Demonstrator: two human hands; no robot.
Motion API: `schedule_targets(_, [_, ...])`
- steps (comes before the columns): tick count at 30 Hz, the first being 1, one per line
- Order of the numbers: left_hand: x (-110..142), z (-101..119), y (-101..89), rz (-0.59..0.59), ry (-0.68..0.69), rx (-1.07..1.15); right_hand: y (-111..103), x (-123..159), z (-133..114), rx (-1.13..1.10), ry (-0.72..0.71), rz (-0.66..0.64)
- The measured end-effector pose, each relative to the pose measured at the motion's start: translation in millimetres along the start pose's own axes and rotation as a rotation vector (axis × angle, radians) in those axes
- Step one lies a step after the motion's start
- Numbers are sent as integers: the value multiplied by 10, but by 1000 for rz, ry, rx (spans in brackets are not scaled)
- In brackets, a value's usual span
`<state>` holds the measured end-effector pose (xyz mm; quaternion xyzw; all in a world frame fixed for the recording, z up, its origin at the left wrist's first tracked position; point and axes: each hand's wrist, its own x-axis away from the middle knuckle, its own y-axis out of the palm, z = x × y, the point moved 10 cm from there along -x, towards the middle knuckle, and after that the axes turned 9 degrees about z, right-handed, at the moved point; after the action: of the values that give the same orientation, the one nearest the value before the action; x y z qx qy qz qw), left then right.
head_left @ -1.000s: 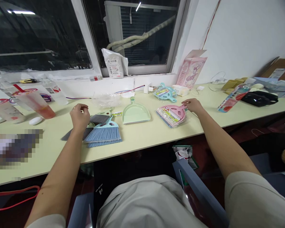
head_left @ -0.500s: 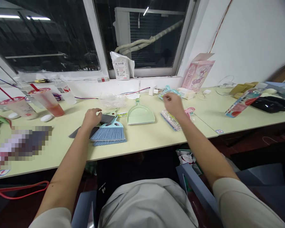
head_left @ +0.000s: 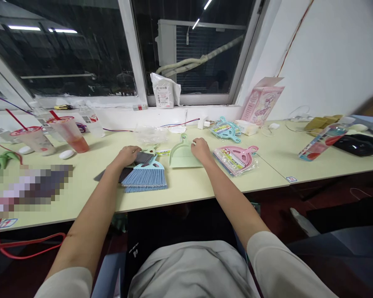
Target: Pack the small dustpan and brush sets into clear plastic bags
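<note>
In the head view, our left hand (head_left: 127, 156) lies palm-down, fingers together, on a dark grey bristle brush (head_left: 142, 158) beside a sky-blue plastic hand broom (head_left: 146, 178). Our right hand (head_left: 201, 150) rests, fingers loosely curled, on a pale green plastic dustpan (head_left: 182, 157). Whether either hand pinches anything, we cannot tell. Around them, a cream desk (head_left: 186, 184) beneath a dark window (head_left: 81, 54) carries a bagged pink plastic dustpan (head_left: 234, 160).
</note>
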<state>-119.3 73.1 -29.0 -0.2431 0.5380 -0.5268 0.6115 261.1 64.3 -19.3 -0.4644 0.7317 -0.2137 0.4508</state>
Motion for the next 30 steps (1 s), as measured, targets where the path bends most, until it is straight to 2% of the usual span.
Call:
schedule_targets(4, [-140, 68, 128, -120, -20, 32, -3, -16, 105, 3, 2, -20])
schedule_targets(8, [-270, 50, 207, -225, -62, 40, -19, 1, 89, -3, -35, -4])
schedule_targets(14, [-344, -20, 202, -260, -101, 59, -78, 32, 26, 68, -50, 56])
schedule_targets(18, [-312, -89, 147, -237, -156, 143, -148, 1, 72, 24, -13, 98])
schedule_targets(21, [-285, -133, 73, -184, -184, 253, -261, -69, 184, -126, 35, 159])
schedule_targets(25, [-242, -176, -5, -121, -205, 449, -410, -153, 388, -459, 138, 265])
schedule_targets(27, [-217, -201, -45, -87, -219, 526, -391, -164, 431, -619, 183, 247])
schedule_targets(30, [-177, -224, -103, -45, -241, 644, -294, -139, 366, -848, 214, 152])
